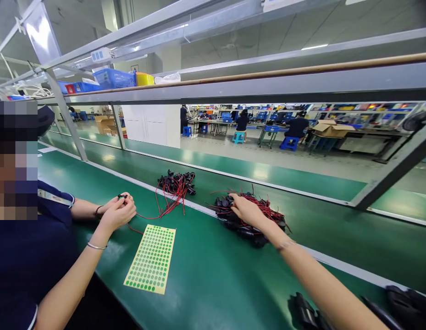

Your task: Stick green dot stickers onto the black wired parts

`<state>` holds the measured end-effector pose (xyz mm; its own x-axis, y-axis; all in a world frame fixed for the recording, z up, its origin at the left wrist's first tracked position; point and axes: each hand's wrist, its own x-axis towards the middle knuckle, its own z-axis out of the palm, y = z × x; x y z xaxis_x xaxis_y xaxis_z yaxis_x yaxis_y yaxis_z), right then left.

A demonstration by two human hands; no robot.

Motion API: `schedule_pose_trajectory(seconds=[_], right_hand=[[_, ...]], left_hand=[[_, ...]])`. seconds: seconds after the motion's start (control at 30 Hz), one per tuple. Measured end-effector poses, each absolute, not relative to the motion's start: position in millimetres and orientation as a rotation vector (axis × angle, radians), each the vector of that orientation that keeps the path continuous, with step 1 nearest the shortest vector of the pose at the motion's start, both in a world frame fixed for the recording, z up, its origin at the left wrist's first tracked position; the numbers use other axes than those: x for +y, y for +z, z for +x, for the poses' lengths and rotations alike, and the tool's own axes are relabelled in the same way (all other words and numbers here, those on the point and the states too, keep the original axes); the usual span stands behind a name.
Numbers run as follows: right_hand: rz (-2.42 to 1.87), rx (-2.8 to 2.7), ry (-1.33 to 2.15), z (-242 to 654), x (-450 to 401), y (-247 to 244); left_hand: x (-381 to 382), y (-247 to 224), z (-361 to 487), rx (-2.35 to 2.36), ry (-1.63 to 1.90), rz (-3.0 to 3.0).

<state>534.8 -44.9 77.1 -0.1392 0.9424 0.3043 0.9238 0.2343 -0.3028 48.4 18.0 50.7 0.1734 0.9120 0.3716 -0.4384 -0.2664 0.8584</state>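
My right hand (pixel 246 210) reaches in from the lower right over a pile of black parts with red wires (pixel 249 231). Its thumb and fingertips close around a small black wired part (pixel 229 200) at the pile's left edge; the exact kind is too small to make out. No part of my left hand shows. To the left lies a smaller heap of similar black wired parts (pixel 176 183). A pale yellow sheet of round green stickers (pixel 151 259) lies on the green bench (pixel 206 284).
On the left, a co-worker's hands (pixel 118 213) hold a small black part with a red wire. More black parts (pixel 304 311) lie at the lower right. A metal frame post (pixel 393 162) and overhead shelf (pixel 268 85) cross the bench. Blue baskets (pixel 114 79) stand on the shelf.
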Motion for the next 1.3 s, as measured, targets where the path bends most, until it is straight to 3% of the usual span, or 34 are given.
schedule_pose_trajectory(seconds=[0.23, 0.37, 0.5, 0.63, 0.8, 1.0, 1.13, 1.3], right_hand=[[-1.712, -2.109, -0.054, 506.0, 7.8, 84.6], [-1.656, -2.077, -0.05, 514.2, 7.2, 118.3], [-1.467, -2.063, -0.023, 501.5, -47.7, 138.4], [-1.271, -2.072, 0.051, 469.6, -141.1, 116.6], [-1.141, -1.868, 0.489, 450.9, -217.9, 85.4], [-1.174, -1.392, 1.144, 465.8, -230.2, 90.2], [-1.122, -1.369, 1.265, 469.6, -233.0, 94.4], [-1.177, -1.536, 1.149, 465.2, -243.3, 106.7]], left_hand=[[-3.3, 84.3, 51.8, 0.498, 1.402, 1.091], [-61.0, 93.1, 113.2, 0.467, 1.25, 1.016], [-146.3, 65.1, 231.7, 0.46, 1.01, 0.94], [-182.5, 51.0, 295.2, 0.369, 0.902, 0.454], [-193.6, 59.0, 278.5, 0.378, 1.069, 0.356], [-218.1, 47.4, 271.3, 0.513, 1.14, 0.697], [-227.1, 42.6, 274.3, 0.525, 1.076, 0.956], [-233.4, 50.4, 278.8, 0.689, 1.197, 1.109]])
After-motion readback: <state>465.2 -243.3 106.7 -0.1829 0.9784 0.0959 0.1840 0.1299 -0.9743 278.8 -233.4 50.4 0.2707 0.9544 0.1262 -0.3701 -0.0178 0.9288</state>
